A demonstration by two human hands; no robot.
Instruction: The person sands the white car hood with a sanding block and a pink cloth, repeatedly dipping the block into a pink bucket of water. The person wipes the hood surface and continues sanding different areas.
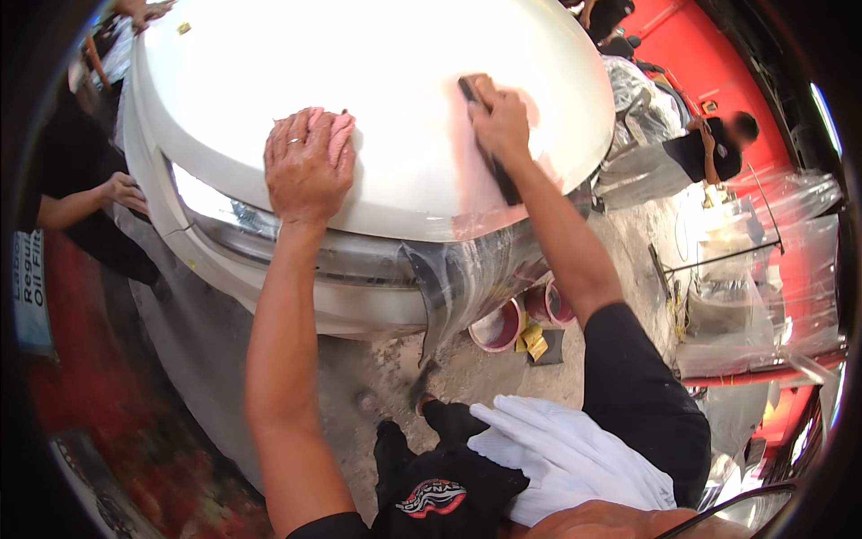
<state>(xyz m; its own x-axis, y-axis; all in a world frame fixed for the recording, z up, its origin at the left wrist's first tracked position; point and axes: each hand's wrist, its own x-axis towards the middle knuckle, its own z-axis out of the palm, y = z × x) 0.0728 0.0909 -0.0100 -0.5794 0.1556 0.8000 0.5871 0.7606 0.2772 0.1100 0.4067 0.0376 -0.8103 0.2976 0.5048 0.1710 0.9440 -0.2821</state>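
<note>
Red-walled workshop, grey concrete floor
Along the floor's (628, 260) right edge, clear plastic sheeting (808, 278) spreads beside a thin dark metal stand (725, 257); beyond the red wall (718, 58), a narrow light strip (824, 117) glows white.

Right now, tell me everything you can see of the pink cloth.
The pink cloth looks like soft fabric, bunched into a crumpled wad, its folds showing between and beside the fingers. The left hand lies over it, hiding much of it. It appears to rest on the white curved panel, left of the picture's middle. Its underside is hidden.
</note>
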